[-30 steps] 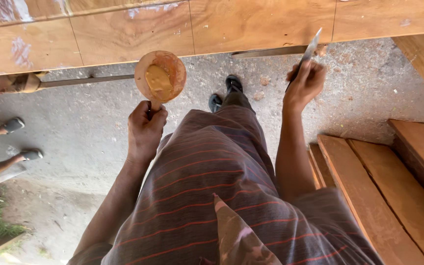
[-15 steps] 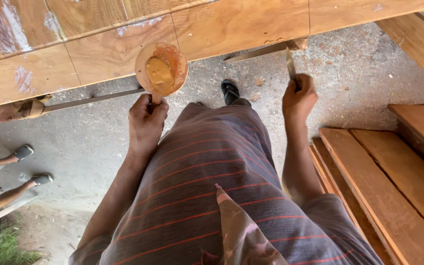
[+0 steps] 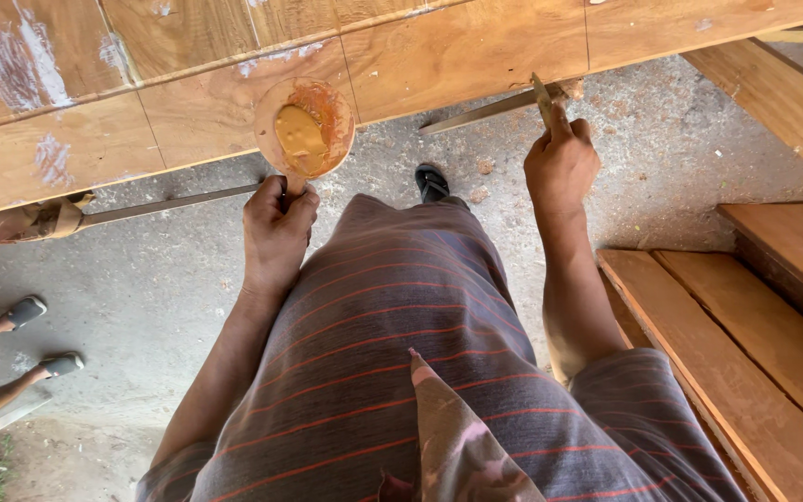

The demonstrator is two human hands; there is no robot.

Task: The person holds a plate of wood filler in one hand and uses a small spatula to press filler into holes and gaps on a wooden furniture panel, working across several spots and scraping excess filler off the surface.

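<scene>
My left hand (image 3: 276, 232) grips the handle of a round wooden paddle (image 3: 305, 127) that carries a lump of tan putty, held up just below a large wooden panel (image 3: 420, 56). My right hand (image 3: 561, 163) holds a narrow putty knife (image 3: 541, 98) whose blade tip points up at the lower edge of that panel. The panel spans the top of the view, with joints between its boards and pale smears on its left part. My striped clothing fills the lower middle, and one dark shoe (image 3: 431, 181) shows on the concrete floor.
Wooden planks (image 3: 745, 335) lie stacked at the right, with another board (image 3: 773, 102) leaning at the upper right. Another person's feet in grey shoes (image 3: 25, 311) stand at the left edge. A metal bar (image 3: 169, 203) runs under the panel.
Both hands rose toward the panel. The putty knife in my right hand moved from pointing away to its tip reaching the panel's lower edge. The view shifted closer to the wood.
</scene>
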